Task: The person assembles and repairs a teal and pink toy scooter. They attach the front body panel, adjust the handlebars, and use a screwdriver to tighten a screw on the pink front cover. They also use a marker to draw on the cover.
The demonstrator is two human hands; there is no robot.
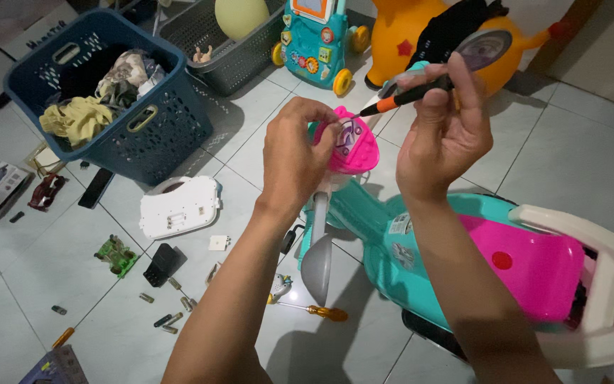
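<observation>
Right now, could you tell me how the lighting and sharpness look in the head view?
Head view: dim, soft indoor light; both forearms cast dark shadows over the tiles near the bottom edge; faint sheen on the floor tiles; the left hand, right hand and screwdriver are fairly sharp; edges bend slightly.

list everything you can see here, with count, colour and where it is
toy scooter: 1, teal with pink seat, on the tiled floor at right
pink dashboard: 1, pink, top of the scooter's front
screwdriver: 1, black and orange, tip at the dashboard
laundry basket: 1, dark blue, upper left, clothes inside
grey basket: 1, top centre, pale ball inside
white panel: 1, floor, centre left
second screwdriver: 1, orange handle, floor
batteries: several, floor, lower left
bouncy animal toy: 1, orange, top right
left hand: on the dashboard
right hand: holds the screwdriver
</observation>
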